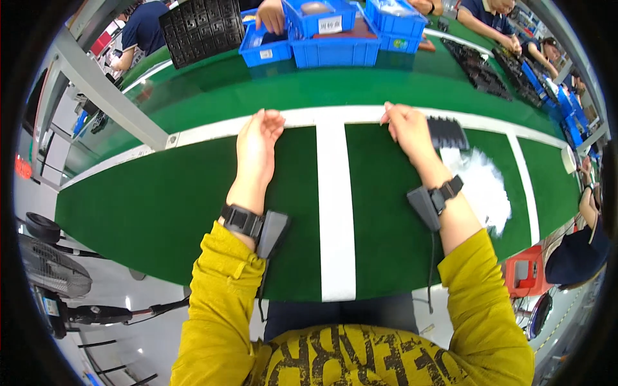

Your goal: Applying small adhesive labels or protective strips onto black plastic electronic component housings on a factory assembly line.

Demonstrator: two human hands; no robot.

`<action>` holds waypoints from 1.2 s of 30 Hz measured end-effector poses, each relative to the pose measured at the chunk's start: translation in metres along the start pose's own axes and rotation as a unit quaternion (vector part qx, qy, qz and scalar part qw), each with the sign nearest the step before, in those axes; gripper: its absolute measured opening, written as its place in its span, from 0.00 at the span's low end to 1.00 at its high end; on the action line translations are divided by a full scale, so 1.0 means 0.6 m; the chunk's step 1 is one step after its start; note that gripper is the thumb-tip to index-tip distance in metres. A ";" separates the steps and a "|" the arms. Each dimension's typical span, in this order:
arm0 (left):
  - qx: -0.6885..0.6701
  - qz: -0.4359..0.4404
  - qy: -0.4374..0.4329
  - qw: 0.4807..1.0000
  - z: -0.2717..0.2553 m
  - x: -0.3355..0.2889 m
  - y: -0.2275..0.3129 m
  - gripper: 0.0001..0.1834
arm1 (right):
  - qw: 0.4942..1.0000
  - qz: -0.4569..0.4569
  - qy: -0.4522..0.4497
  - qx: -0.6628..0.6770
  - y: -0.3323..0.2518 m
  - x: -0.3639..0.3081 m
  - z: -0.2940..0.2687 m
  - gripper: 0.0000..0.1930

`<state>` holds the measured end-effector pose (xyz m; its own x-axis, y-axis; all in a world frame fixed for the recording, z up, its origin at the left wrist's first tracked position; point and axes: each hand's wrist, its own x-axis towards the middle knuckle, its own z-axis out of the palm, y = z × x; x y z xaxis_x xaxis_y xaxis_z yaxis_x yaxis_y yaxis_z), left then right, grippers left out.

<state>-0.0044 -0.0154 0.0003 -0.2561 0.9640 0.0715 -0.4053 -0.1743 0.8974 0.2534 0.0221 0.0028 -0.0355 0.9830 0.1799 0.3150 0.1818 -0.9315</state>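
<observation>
My left hand [257,147] rests on its side by the white strip [299,118] along the far edge of the green work surface [161,206]. Its fingers are loosely bent and nothing is in them. On the other side of the wide white centre stripe [336,212], my right hand [410,130] reaches to the same strip, fingers slightly bent and apart, holding nothing visible. Just right of that hand lies a black ribbed tray [449,134]. A pile of clear and white plastic bags [483,190] sits beside my right forearm. Both wrists carry black strapped devices with cables.
Beyond the strip runs a green conveyor belt [270,90] with blue bins [335,51] and a black compartment tray [203,32]. A grey metal post [109,90] stands at the left. A white tape roll [568,159] is far right. Several co-workers sit around the line.
</observation>
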 end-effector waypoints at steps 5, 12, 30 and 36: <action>0.174 -0.004 -0.071 0.982 0.017 -0.007 -0.002 0.15 | 0.998 0.015 -0.014 0.052 0.012 0.002 0.004 0.17; 0.254 -0.003 -0.118 0.960 0.038 -0.005 -0.001 0.15 | 0.999 0.012 -0.013 0.044 0.002 0.006 -0.002 0.17; 0.178 0.071 0.025 0.981 0.020 0.004 0.000 0.15 | 1.000 0.004 -0.017 0.016 0.001 0.004 -0.001 0.18; 0.238 0.060 -0.018 0.969 0.023 0.004 -0.011 0.15 | 0.999 0.004 -0.013 0.029 0.008 0.003 -0.001 0.18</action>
<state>0.0097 -0.0089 0.0007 -0.2423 0.9502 0.1961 0.0785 -0.1823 0.9801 0.2553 0.0249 -0.0011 -0.0582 0.9848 0.1639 0.2599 0.1735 -0.9499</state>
